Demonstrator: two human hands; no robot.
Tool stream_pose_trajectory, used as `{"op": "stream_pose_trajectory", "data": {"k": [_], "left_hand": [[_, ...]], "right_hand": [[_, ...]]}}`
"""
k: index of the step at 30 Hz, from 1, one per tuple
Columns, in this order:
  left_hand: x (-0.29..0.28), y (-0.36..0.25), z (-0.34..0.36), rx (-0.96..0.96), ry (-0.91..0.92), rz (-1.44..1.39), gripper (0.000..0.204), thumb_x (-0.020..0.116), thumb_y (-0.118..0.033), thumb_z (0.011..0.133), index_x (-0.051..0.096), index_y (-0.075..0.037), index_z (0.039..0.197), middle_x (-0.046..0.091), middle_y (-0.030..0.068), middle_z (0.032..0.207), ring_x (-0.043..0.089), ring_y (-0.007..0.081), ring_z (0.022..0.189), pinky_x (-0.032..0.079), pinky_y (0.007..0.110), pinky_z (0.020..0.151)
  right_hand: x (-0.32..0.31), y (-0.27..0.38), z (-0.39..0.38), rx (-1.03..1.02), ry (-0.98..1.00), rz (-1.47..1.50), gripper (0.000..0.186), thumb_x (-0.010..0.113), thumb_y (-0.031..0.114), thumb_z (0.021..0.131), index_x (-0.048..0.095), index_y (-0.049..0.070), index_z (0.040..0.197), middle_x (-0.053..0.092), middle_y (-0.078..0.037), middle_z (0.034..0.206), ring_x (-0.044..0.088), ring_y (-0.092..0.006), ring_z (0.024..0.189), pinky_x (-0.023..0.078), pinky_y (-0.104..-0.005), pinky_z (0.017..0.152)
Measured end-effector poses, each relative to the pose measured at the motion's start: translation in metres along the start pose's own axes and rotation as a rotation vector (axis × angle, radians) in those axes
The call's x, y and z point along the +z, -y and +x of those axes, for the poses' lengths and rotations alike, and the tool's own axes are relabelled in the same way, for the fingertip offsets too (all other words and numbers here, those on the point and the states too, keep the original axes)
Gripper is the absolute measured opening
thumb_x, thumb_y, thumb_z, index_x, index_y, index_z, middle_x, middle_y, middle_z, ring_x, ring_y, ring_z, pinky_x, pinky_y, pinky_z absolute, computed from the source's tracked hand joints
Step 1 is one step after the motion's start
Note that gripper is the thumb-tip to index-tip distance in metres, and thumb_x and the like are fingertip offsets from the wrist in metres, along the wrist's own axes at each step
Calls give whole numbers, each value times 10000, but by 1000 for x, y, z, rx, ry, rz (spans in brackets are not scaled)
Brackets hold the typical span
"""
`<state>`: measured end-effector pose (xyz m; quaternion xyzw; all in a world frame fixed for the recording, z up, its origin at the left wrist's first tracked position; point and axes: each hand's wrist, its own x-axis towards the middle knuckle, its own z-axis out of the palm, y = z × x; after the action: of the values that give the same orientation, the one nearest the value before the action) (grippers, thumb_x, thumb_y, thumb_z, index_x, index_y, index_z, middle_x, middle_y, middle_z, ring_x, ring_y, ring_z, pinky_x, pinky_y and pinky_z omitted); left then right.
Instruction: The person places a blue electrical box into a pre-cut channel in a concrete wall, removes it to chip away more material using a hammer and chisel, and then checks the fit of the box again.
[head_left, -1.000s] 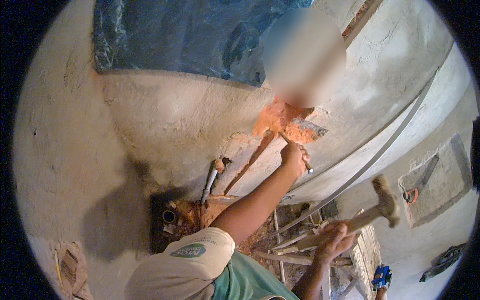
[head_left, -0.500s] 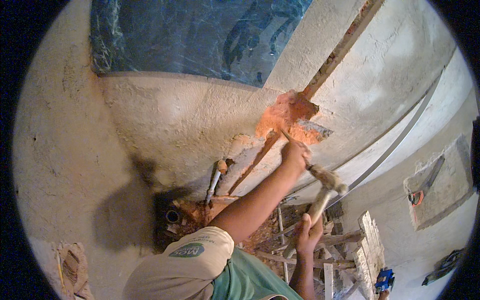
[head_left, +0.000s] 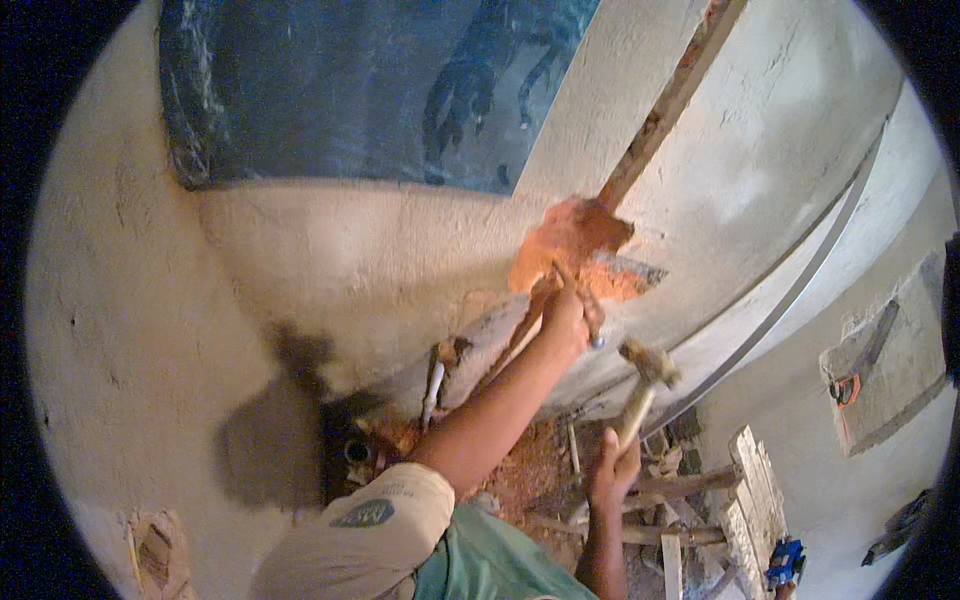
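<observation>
My left hand point(head_left: 570, 320) grips a metal chisel point(head_left: 597, 341), its tip in a broken patch of orange brick point(head_left: 562, 235) in the plastered wall. A narrow cut channel point(head_left: 665, 110) runs from the patch to the upper right. My right hand point(head_left: 612, 468) holds the wooden handle of a hammer point(head_left: 650, 365), whose head is just right of and below the chisel's end, apart from it. Below the patch a white pipe point(head_left: 434, 390) protrudes beside the groove, partly behind my left forearm.
A dark blue panel point(head_left: 360, 90) covers the upper wall. A rough wooden scaffold point(head_left: 745, 480) stands at lower right, with a blue object point(head_left: 785, 560) by it. A saw point(head_left: 845, 388) lies against a patch of rougher plaster at right. Rubble point(head_left: 540, 460) fills the lower middle.
The hammer has swung left from the lower right toward the chisel's end and now sits slightly apart from it. My left hand has shifted a little left with the chisel.
</observation>
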<state>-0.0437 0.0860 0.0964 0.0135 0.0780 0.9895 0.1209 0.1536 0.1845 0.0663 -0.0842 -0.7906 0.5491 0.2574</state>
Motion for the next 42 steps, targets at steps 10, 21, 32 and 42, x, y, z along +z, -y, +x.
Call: {"op": "stream_pose_trajectory", "data": {"k": [10,21,32,42], "left_hand": [[10,58,-34,-121,-261,-76,233,413,-286,904,412,-101,762,360,-28,558,303,85,430,280,229,377],[42,42,1,-101,-327,-503,182,342,-111,812,333,-131,632,316,-45,531,297,78,399,291,205,359],[32,36,10,-31,-374,-381,277,375,-265,886,338,-126,651,297,-24,517,277,101,391,276,229,359],[18,24,16,-136,-206,-307,291,382,-194,850,316,-137,572,271,-36,472,270,92,369,259,222,334]], "right_hand": [[-48,8,-10,-112,-162,79,343,483,348,872,429,11,909,476,-43,623,457,-108,478,386,-236,428],[-59,92,25,-542,-340,295,405,482,428,848,463,24,817,478,-47,601,433,-108,457,398,-229,415],[-29,26,28,-335,-94,83,278,470,300,869,461,24,842,467,-32,569,462,-114,460,375,-239,385],[-32,-30,10,-267,-104,-114,334,502,352,861,445,24,886,456,-27,611,447,-98,487,378,-228,423]]}}
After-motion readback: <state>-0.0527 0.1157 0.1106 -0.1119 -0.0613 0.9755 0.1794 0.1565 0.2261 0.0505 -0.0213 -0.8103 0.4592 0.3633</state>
